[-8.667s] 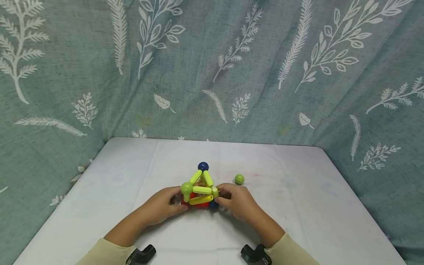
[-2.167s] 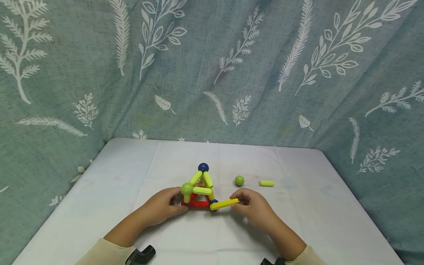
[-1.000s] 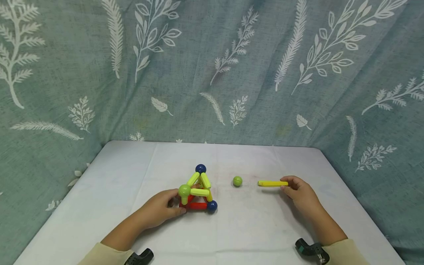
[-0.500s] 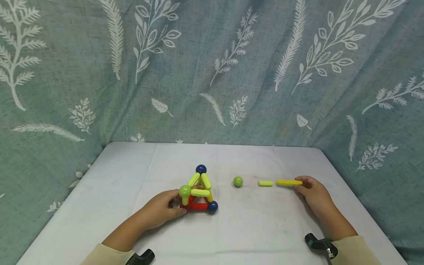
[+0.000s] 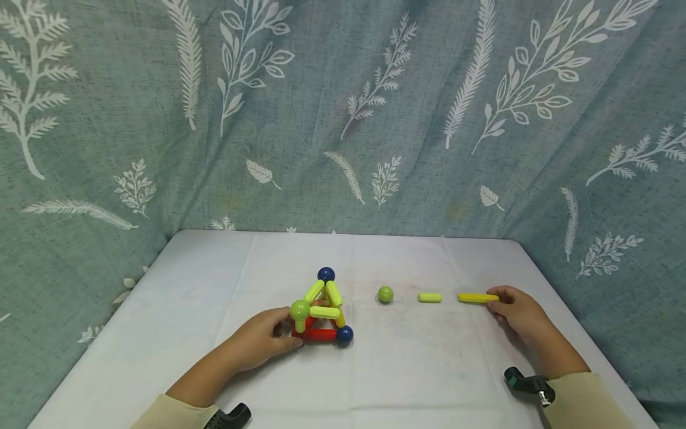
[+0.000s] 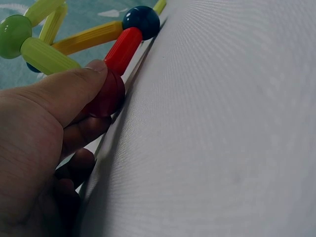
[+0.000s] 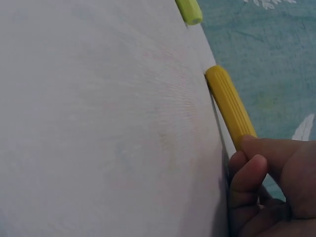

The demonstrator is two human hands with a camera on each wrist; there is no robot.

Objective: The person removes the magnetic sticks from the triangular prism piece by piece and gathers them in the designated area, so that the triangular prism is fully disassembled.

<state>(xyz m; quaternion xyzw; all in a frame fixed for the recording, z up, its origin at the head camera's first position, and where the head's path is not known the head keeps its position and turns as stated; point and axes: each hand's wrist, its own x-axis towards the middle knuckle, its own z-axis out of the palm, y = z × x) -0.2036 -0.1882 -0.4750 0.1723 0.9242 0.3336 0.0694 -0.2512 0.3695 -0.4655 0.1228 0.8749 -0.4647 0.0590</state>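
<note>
1. Head view: my left hand (image 5: 259, 341), toward 10 o'clock, is clamped on the stick-and-ball frame (image 5: 324, 312) near 12; the left wrist view shows its dark-red ball (image 6: 111, 96) in that grip.
2. Toward 2 o'clock, my right hand (image 5: 520, 313) pinches one end of a long yellow bar (image 5: 474, 298); whether the bar's weight rests on the white tabletop (image 5: 407, 363) I cannot tell.
3. That bar has just shifted toward 3 o'clock, widening the gap beside the short lime stick (image 5: 430, 297) at 1; moments ago its tip was at the frame. I judge it a piece set apart from the build.
4. A loose green ball (image 5: 385, 294) lies between frame and stick, apart from both, leaving finger room either side.
5. Beyond, the tabletop runs to its far edge at 12; my right hand has less margin, with the right edge and leaf-patterned curtain (image 5: 418, 196) nearer, toward 3.
</note>
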